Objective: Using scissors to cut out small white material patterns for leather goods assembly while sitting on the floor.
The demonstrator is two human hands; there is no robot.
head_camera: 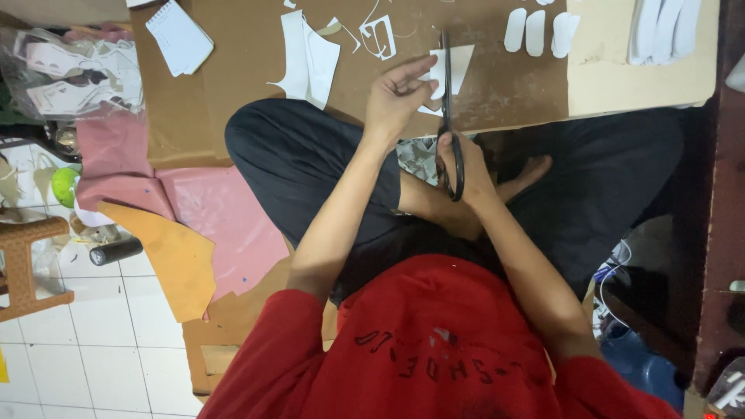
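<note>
Now | left hand (396,97) pinches white piece (452,68) over cardboard (256,70) | right hand (464,167) fingers curled through scissors (448,116) loops, blades at piece | judgement: feed piece steadily, short cuts, thumb off the blade line | offcuts (310,58) left of piece

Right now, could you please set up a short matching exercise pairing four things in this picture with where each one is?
1. scissors
2. notepad
3. stool
4. white piece

a. top left of the cardboard
b. in the left hand
c. on the tiled floor at left
d. in the right hand

Pairs: 1-d, 2-a, 3-c, 4-b
</note>
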